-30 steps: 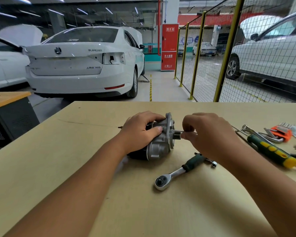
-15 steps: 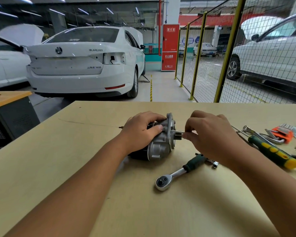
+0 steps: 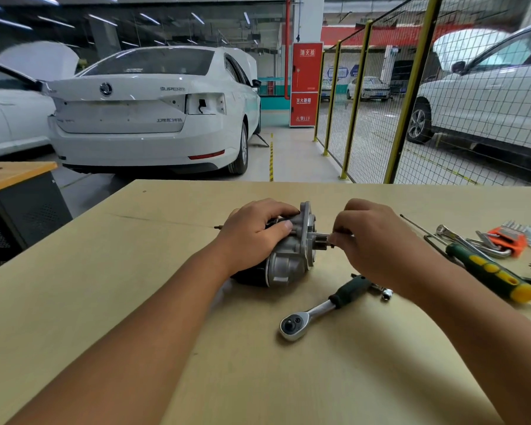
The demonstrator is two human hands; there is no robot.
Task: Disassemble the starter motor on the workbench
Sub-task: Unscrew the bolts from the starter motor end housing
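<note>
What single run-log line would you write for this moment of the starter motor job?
step: disassembly | left hand: grips starter motor on workbench | right hand: pinches thin tool at pinion end | ratchet: lying unused

motor (image 3: 284, 259): centre of the bench (image 3: 135, 286)
ratchet (image 3: 322, 309): at 5 o'clock, near
screwdriver (image 3: 491, 273): at 3 o'clock, well apart
hex keys (image 3: 508, 237): behind the screwdriver

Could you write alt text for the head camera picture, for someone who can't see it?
A person's left hand grips a starter motor lying on a wooden workbench, while the right hand pinches a thin part at the motor's shaft end. A ratchet wrench and a screwdriver lie nearby; white cars are parked behind.
</note>
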